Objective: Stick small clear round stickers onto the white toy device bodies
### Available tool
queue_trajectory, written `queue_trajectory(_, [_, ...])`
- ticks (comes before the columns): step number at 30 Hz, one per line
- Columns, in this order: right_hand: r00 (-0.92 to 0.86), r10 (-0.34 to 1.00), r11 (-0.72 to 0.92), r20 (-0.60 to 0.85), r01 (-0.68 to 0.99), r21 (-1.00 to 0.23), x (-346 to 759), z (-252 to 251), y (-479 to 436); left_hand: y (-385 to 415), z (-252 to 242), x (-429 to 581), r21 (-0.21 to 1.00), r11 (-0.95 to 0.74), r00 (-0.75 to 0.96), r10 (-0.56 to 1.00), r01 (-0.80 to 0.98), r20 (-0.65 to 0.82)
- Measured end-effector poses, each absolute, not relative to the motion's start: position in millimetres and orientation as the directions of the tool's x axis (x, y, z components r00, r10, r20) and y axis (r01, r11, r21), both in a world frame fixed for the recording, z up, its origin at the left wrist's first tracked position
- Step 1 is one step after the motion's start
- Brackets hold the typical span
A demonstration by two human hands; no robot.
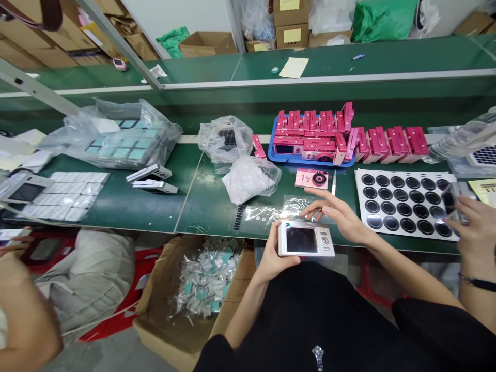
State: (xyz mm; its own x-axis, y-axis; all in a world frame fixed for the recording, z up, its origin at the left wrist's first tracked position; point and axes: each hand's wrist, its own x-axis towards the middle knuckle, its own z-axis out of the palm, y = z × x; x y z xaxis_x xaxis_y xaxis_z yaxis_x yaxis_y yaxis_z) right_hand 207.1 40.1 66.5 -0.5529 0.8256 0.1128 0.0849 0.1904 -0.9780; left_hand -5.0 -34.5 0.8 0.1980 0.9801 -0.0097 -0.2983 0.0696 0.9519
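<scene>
My left hand (271,261) grips a small white camera body (306,239) from below, screen side up, at the table's near edge. My right hand (337,214) hovers just above and behind the camera, fingers stretched toward a clear plastic film (271,211) lying on the green table (155,206). A finished pink camera (312,179) lies beyond my right hand. Further back, a blue tray (310,161) carries pink camera shells (310,129), with more shells (391,143) lined up to its right.
A white sheet of black round rings (403,204) lies at right, where another person's hand (475,227) works. Plastic bags (248,178) of parts sit mid-table, a larger bag (120,137) at left. A cardboard box of scrap wrappers (201,289) stands below the table.
</scene>
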Motion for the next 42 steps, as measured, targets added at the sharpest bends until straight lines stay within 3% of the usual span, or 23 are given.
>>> queue_trajectory(3, [-0.564,0.824,0.230,0.054,0.246,-0.942,209.0,68.1,37.5,-33.0,-4.0,-6.1,0.950,0.079,0.156,0.987,-0.301,-0.032])
queue_trajectory(6, [-0.609,0.782,0.146,-0.131,0.383,-0.912,210.0,64.3,34.3,-31.0,-8.5,-5.8,0.948,0.072,0.129,0.991,-0.309,-0.033])
queue_trajectory(10, [-0.593,0.768,-0.009,-0.243,0.368,-0.930,214.7,48.4,32.5,-29.0,-12.1,-2.4,0.963,0.088,0.175,0.984,-0.254,-0.044])
queue_trajectory(14, [-0.437,0.884,0.063,-0.166,0.463,-0.884,221.5,25.4,33.3,-24.5,-20.0,-17.0,0.998,0.070,0.160,0.985,-0.008,-0.068])
queue_trajectory(17, [-0.298,0.954,0.181,-0.030,0.652,-0.736,218.6,6.7,37.5,-15.3,-31.9,-53.2,0.917,-0.058,-0.107,0.988,0.396,0.108])
queue_trajectory(20, [-0.276,0.960,0.250,0.058,0.740,-0.625,204.2,-8.2,46.6,-1.9,-46.4,-97.5,0.831,0.002,-0.334,0.916,0.557,0.222])
queue_trajectory(23, [-0.289,0.948,0.308,0.130,0.741,-0.597,182.7,-17.1,59.2,12.9,-59.8,-127.7,0.789,0.077,-0.412,0.881,0.609,0.232])
queue_trajectory(26, [-0.322,0.925,0.377,0.202,0.705,-0.601,162.9,-21.8,71.5,26.0,-68.2,-136.0,0.761,0.093,-0.388,0.896,0.642,0.218])
queue_trajectory(32, [-0.375,0.905,0.415,0.201,0.679,-0.605,143.6,-23.3,79.8,34.9,-61.8,-126.6,0.732,0.045,-0.331,0.910,0.679,0.251])
queue_trajectory(42, [-0.403,0.853,0.517,0.332,0.562,-0.646,126.4,-30.3,44.5,41.0,-52.4,-124.5,0.795,-0.037,-0.190,0.963,0.606,0.189])
